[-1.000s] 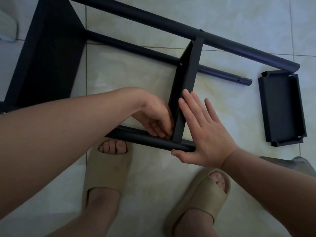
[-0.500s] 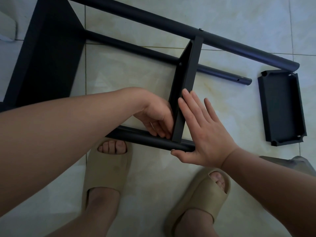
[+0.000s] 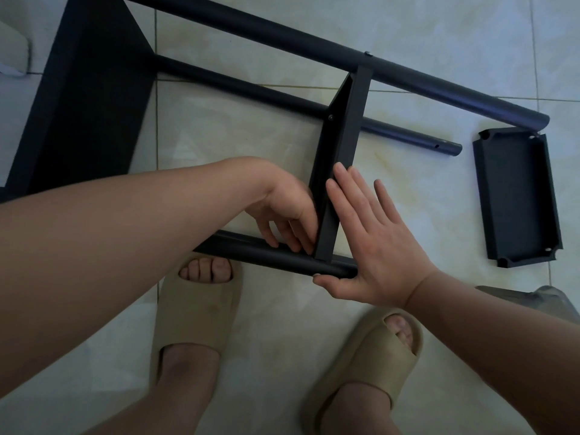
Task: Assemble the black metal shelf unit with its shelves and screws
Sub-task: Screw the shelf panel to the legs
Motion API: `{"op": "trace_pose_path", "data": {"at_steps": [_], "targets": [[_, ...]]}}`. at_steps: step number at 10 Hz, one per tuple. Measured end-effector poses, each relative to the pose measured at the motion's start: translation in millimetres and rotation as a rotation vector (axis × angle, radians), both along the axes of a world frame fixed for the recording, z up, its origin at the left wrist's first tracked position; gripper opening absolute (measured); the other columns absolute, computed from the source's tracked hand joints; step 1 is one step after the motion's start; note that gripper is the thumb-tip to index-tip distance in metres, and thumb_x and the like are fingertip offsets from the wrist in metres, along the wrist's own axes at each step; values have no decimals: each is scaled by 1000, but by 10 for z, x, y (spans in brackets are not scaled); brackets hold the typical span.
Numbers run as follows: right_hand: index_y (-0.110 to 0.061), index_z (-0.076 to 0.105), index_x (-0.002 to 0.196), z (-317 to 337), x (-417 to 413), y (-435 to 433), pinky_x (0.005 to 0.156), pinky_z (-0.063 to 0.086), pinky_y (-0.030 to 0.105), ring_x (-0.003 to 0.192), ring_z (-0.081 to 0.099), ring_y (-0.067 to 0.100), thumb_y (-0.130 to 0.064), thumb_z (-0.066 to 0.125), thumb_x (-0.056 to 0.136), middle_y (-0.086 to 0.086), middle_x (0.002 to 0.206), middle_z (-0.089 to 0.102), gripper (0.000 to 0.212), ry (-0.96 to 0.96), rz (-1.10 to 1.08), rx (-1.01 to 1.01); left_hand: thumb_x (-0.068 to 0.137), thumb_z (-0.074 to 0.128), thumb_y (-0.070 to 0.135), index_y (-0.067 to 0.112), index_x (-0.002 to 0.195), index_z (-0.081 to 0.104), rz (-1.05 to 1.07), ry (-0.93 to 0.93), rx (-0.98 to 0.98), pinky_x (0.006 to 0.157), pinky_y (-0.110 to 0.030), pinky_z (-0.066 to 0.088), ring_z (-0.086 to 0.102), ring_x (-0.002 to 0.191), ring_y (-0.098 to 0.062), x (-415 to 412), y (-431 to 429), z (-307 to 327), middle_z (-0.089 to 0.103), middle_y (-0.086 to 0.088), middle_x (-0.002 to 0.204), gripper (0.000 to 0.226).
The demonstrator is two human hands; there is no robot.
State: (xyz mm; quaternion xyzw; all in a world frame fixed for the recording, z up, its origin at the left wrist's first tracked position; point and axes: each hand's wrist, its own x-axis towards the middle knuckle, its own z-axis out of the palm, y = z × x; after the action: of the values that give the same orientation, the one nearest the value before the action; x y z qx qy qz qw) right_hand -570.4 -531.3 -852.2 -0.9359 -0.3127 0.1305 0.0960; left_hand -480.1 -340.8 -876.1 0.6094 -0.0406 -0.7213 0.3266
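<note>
Shelf (image 3: 343,130) stands on edge between the poles of the frame, which lies on its side on the tiled floor (image 3: 251,152). Its near corner sits on the near pole (image 3: 295,262).

Left hand (image 3: 282,211): at that corner from the inner side, fingers curled down onto the joint. Cannot tell whether they pinch a screw; the fingertips hide the spot.

Right hand (image 3: 376,246): flat, fingers straight, pressed against the shelf's outer face, thumb at the pole's end. It grips nothing.

1 screw head (image 3: 330,117) shows on the shelf's inner face at the second pole. 1 loose shelf (image 3: 514,196) lies well apart to the right, not yet fitted.

Risks, as judged:
- The round pole could roll under sideways pressure, so the holes go out of line and a screw starts crooked.
- If the flat hand eases off, the shelf may tip toward the left fingers and nip them.
- A small screew worked blind could drop and skitter across the smooth tile.
</note>
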Motion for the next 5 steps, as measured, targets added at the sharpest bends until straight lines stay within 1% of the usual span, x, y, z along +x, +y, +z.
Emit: {"op": "trace_pose_path", "data": {"at_steps": [1, 2, 3, 4, 5], "targets": [[-2, 14, 161, -2, -2, 5, 123, 16, 61, 158, 0, 30, -76, 50, 81, 14, 170, 4, 114, -1, -1, 0, 92, 68, 18, 21, 92, 73, -7, -24, 18, 97, -40, 51, 68, 96, -14, -19, -24, -22, 77, 5, 87, 6], [-2, 13, 161, -5, -3, 5, 123, 15, 61, 158, -2, 29, -76, 51, 80, 14, 170, 3, 116, 5, -2, -4, 90, 68, 12, 18, 92, 73, -8, -17, 6, 97, -38, 50, 68, 92, -14, -9, -28, -25, 76, 3, 88, 8], [-2, 13, 161, -5, 0, 2, 123, 15, 61, 158, -2, 29, -76, 51, 80, 14, 170, 3, 116, 8, -1, -7, 90, 66, 8, 16, 96, 73, 0, 28, -13, 100, -40, 49, 68, 95, -14, 8, -3, -12, 76, 1, 94, 13], [-2, 14, 161, -3, 2, -1, 123, 15, 62, 158, -2, 29, -76, 50, 81, 14, 170, 3, 115, 9, -2, -5, 93, 64, 15, 20, 98, 74, -19, 63, -6, 101, -44, 48, 68, 102, -15, -1, 21, -2, 76, 3, 99, 13], [-2, 14, 161, -1, 1, 0, 123, 15, 62, 158, -2, 29, -76, 50, 80, 15, 170, 4, 115, 6, -5, -3, 94, 64, 21, 23, 98, 73, -20, 36, 25, 98, -43, 49, 66, 101, -15, -20, 18, -16, 76, 6, 90, 10]]}}
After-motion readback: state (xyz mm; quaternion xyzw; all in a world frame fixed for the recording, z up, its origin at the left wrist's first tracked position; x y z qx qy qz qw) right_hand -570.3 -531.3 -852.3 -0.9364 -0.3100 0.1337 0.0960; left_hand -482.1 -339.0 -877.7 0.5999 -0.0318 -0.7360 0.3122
